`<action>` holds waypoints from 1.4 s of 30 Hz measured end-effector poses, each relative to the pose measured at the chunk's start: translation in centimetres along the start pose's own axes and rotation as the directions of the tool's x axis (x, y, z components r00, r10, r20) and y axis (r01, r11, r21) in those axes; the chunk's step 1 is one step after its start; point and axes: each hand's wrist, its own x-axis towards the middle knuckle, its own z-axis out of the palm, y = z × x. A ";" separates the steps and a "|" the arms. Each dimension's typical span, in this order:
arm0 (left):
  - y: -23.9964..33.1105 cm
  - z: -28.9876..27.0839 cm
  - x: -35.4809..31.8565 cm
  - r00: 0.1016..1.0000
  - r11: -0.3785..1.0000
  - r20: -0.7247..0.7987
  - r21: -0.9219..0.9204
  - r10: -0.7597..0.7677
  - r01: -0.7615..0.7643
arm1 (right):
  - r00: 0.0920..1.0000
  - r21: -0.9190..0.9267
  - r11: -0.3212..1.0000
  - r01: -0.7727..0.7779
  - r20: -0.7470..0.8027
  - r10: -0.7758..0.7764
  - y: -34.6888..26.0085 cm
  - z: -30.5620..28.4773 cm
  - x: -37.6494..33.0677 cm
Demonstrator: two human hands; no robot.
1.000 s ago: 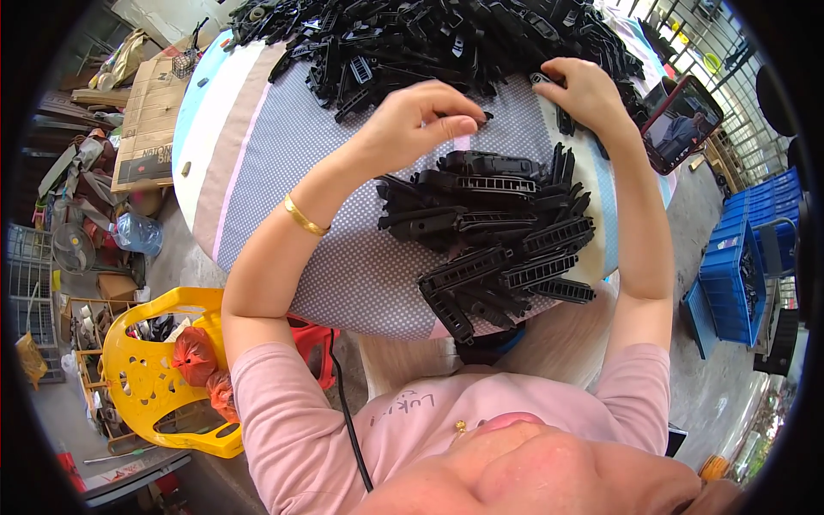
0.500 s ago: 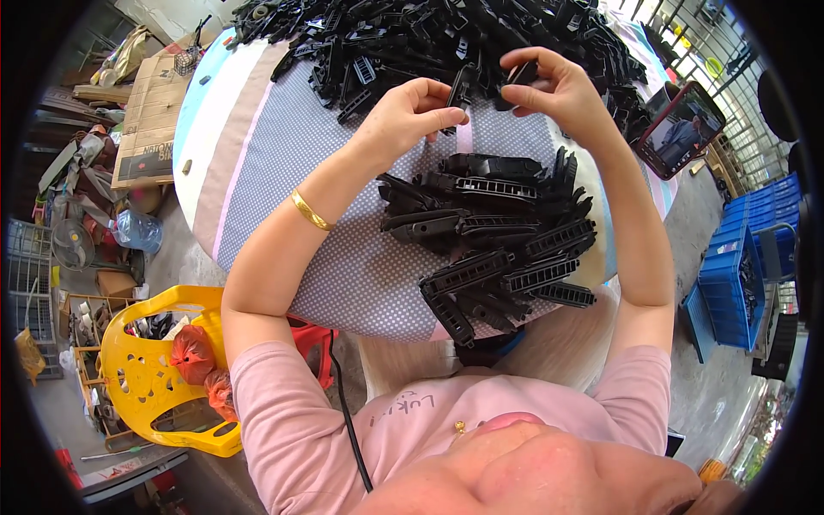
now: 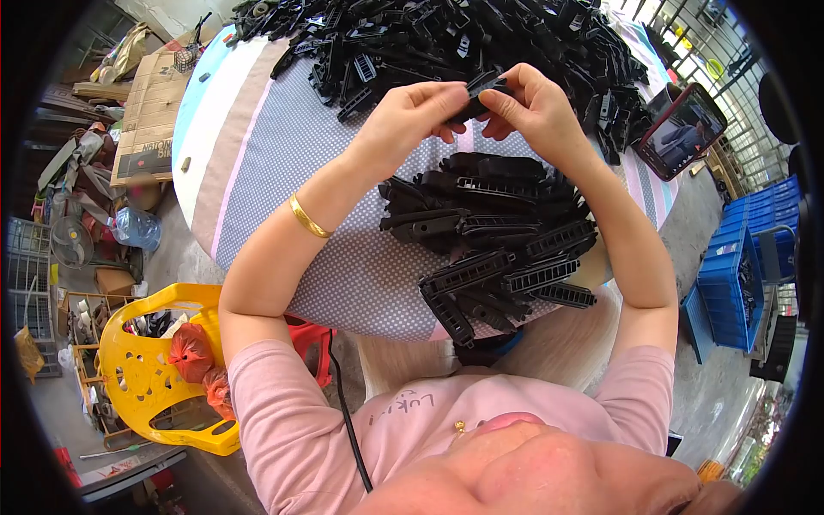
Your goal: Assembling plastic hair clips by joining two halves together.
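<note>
Above the far middle of the round table point(image 3: 296, 163), my two hands meet at a slim black plastic part point(image 3: 481, 93). My left hand point(image 3: 408, 116) pinches its left end between thumb and fingers. Closed around the right end is my right hand point(image 3: 534, 105), thumb pressed on top. Fingers hide much of the part, so I cannot tell whether it is one piece or two pressed together. Just nearer to me lies a stack of long black plastic parts with ladder-like slots point(image 3: 489, 225). A large heap of loose black parts point(image 3: 412, 43) covers the table's far side.
A phone point(image 3: 682, 130) stands at the table's right edge. On the right are blue crates point(image 3: 730, 283), one with dark parts inside. A yellow plastic chair point(image 3: 129, 369) with red bags stands at lower left. A black cable point(image 3: 343, 403) hangs before my shirt.
My hands were apart, each with a black piece in its fingers. The right hand has moved down and left, and both hands now meet at the black part.
</note>
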 end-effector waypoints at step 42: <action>-0.6 -4.3 1.9 0.798 -0.204 0.269 0.961 0.539 -0.186 | 0.995 -0.951 0.309 0.034 0.060 0.076 -0.5 -4.1 0.1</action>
